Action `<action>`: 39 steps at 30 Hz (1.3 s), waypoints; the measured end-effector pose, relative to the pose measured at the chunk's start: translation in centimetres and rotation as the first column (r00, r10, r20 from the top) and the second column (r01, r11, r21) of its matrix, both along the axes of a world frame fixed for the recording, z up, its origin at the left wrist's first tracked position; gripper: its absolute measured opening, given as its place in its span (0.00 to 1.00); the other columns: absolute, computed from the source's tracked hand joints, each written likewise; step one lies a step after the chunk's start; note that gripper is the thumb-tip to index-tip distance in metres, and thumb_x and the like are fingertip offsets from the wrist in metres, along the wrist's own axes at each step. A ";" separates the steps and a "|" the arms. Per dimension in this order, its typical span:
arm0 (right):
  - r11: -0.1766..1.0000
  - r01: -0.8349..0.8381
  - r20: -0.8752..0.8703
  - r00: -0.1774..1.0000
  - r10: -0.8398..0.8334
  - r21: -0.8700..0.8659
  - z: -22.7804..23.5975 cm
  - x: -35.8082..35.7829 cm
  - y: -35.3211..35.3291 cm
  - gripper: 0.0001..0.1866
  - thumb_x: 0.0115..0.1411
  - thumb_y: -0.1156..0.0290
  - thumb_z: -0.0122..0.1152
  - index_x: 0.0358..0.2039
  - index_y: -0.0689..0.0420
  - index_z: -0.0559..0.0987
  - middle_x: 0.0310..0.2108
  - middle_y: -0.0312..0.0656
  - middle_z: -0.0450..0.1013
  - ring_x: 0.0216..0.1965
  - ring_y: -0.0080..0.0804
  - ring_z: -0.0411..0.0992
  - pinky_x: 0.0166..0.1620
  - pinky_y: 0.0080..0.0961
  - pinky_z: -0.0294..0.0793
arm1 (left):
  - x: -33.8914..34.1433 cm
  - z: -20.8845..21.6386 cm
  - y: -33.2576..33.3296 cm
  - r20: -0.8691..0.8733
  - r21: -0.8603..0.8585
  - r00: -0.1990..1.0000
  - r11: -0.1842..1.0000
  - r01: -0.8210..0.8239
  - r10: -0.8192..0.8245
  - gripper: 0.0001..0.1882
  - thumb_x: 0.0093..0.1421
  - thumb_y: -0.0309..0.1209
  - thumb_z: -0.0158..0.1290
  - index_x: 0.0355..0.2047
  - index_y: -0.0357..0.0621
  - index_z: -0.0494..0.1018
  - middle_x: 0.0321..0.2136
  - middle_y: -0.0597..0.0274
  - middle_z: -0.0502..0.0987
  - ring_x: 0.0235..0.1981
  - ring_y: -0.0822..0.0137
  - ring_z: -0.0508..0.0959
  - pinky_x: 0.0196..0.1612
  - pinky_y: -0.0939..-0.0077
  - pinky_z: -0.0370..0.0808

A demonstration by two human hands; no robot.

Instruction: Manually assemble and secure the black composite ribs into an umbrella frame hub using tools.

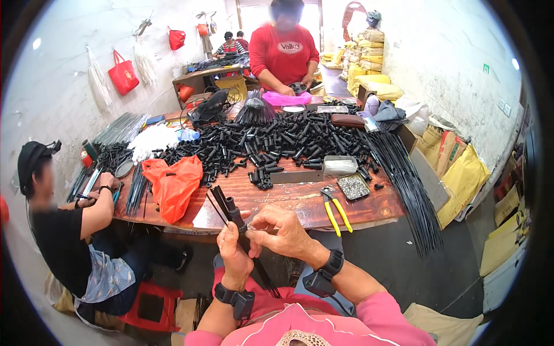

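Near the table [375,212], likely springy, light rods [266,278] are aptly gripped mid-length by the left hand [235,260], right hand [285,232] pinched alongside.

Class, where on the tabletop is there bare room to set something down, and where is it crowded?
Bare wood on the table lies between the orange plastic bag and the yellow-handled pliers, in front of the grey metal strip. A smaller patch lies between the pliers and the long black rods. Black tubular parts crowd the middle.
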State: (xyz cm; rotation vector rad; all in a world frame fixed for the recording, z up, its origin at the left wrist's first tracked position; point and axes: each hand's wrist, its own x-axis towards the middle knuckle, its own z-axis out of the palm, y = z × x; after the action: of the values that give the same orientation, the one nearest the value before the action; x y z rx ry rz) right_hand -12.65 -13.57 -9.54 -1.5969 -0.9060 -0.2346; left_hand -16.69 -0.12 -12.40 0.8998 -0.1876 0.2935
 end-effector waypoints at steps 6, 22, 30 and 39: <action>1.000 -0.018 0.067 0.998 0.017 0.010 -0.1 -1.3 1.2 0.05 0.55 0.78 0.61 0.26 0.66 0.75 0.24 0.42 0.74 0.23 0.27 0.76 0.24 0.22 0.75 | -1.1 -0.3 0.7 -0.044 -0.017 0.995 0.995 -0.093 0.092 0.26 0.67 0.48 0.40 0.43 0.34 0.70 0.12 0.65 0.67 0.08 0.75 0.61 0.12 0.79 0.57; 0.995 0.039 -0.268 0.963 -0.013 0.092 0.0 -1.0 2.0 0.04 0.55 0.80 0.62 0.31 0.65 0.76 0.25 0.40 0.74 0.24 0.30 0.76 0.26 0.25 0.75 | 0.5 -0.2 1.2 -0.031 -0.073 0.999 0.997 -0.013 0.010 0.19 0.66 0.47 0.46 0.40 0.42 0.67 0.14 0.62 0.68 0.09 0.75 0.62 0.12 0.83 0.58; 0.989 0.135 0.128 0.984 -0.127 -0.056 -1.4 2.6 0.4 0.02 0.54 0.80 0.58 0.28 0.62 0.73 0.21 0.43 0.72 0.24 0.39 0.73 0.29 0.32 0.73 | 3.0 -1.8 0.3 -0.077 -0.022 0.997 0.999 0.026 -0.027 0.24 0.66 0.52 0.44 0.45 0.41 0.67 0.14 0.63 0.68 0.09 0.75 0.62 0.11 0.82 0.58; 0.963 -0.158 -0.540 0.802 0.255 0.219 -0.5 3.8 -2.2 0.04 0.60 0.81 0.53 0.27 0.67 0.73 0.19 0.43 0.74 0.20 0.27 0.75 0.23 0.24 0.77 | 4.5 -1.5 -1.6 -0.164 0.020 0.981 0.994 0.110 -0.106 0.27 0.65 0.55 0.43 0.46 0.40 0.66 0.15 0.63 0.67 0.10 0.75 0.62 0.13 0.82 0.59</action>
State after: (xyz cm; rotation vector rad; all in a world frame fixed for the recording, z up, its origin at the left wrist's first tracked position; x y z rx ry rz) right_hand -8.87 -15.75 -10.03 -1.2879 -0.5663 0.3081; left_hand -12.14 -1.71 -13.94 0.9343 -0.0894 0.1160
